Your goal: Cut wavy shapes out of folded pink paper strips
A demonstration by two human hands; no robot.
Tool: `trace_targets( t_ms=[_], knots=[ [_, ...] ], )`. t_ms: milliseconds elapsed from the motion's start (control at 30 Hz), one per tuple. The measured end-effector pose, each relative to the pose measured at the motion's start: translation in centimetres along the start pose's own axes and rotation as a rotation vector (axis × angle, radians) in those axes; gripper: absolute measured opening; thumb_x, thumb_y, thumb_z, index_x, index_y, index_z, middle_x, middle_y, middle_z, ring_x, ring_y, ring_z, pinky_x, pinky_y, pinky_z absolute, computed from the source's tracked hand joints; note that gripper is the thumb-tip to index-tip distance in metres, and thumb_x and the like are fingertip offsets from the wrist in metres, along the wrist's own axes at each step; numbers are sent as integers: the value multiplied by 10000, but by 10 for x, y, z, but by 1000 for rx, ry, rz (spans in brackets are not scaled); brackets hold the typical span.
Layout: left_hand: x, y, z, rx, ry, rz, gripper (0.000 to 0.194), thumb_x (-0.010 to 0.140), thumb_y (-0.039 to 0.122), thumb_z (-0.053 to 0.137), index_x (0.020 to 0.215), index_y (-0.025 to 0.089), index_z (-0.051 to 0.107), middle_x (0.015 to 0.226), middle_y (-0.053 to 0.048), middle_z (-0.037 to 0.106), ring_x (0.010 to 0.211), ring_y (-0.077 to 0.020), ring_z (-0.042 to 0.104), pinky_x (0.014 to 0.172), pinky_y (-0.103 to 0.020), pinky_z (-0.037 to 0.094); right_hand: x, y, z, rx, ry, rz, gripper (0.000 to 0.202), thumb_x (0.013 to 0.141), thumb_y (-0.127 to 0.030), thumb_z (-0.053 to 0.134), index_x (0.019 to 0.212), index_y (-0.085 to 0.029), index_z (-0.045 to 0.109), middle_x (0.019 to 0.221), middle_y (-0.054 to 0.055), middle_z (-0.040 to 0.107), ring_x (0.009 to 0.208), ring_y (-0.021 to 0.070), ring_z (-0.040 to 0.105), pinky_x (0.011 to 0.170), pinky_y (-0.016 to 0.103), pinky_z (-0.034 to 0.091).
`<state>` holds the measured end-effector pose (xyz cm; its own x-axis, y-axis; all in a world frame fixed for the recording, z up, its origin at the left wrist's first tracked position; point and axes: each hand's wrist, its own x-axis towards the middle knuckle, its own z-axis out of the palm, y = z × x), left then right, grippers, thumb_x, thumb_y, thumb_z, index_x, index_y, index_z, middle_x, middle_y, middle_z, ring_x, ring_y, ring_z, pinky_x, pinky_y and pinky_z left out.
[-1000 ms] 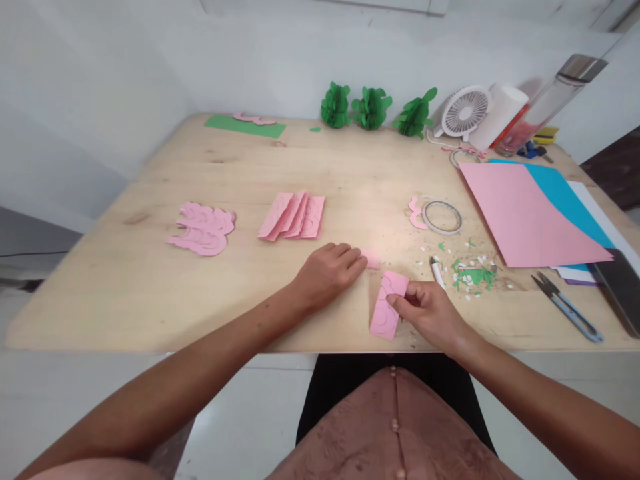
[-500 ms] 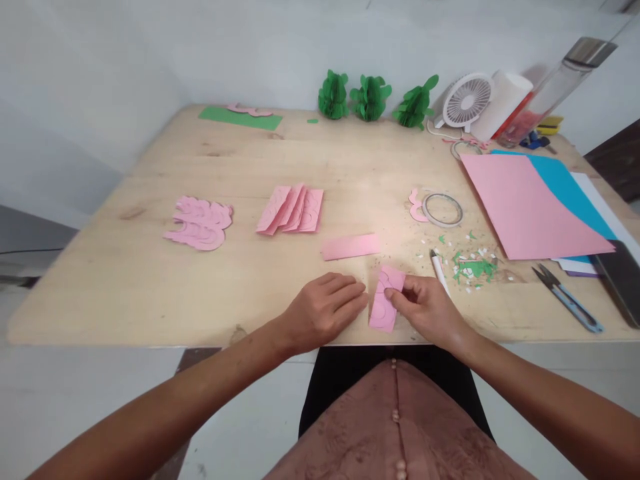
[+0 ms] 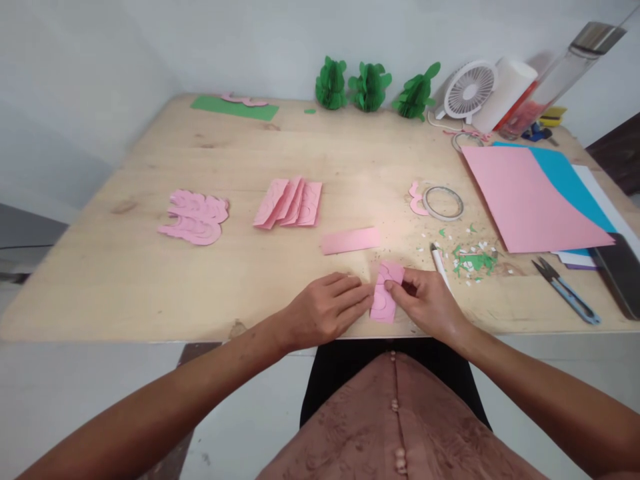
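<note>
My right hand pinches a small folded piece of pink paper between thumb and fingers. Curved outlines are drawn on its upper face. My left hand lies on the table with its fingers stretched out, the tips at the paper's left edge; nothing is in its grip. Just beyond lies a flat pink paper strip. Farther left stands a bunch of folded pink pieces with drawn curves, and past them a pile of scalloped pink cutouts.
A white pen and green and white scraps lie right of my hand. Farther right are thread snips, coloured sheets and a black phone-like object. A tape roll, green paper shapes and a small fan sit beyond.
My left fingertips have come a little to the right, up to the edge of the folded pink paper. My right hand still pinches it. The view has shifted slightly.
</note>
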<state>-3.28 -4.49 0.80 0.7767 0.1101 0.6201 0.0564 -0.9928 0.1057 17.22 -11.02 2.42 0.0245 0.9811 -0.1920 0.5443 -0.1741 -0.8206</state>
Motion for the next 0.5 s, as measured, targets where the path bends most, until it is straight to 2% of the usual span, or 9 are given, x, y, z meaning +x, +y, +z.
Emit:
trace_targets(
  t_ms=[233,500],
  knots=[
    [-7,4,-2,-47,-24,-17,198,915,78,467,1066,105,592,1021,-123,725,952,-217,672,801,-375,578,1,0,-2,-29,13,8,275,832,-348,509,634,-170,574,528,-39,426,510,107,394,488,244,273],
    [-10,6,-4,-34,-92,4,231,922,88,461,1113,98,590,1063,-123,718,985,-225,665,820,-383,573,4,-2,-5,20,-36,13,270,823,-357,522,634,-174,580,551,-21,492,530,119,440,492,241,323]
  ],
)
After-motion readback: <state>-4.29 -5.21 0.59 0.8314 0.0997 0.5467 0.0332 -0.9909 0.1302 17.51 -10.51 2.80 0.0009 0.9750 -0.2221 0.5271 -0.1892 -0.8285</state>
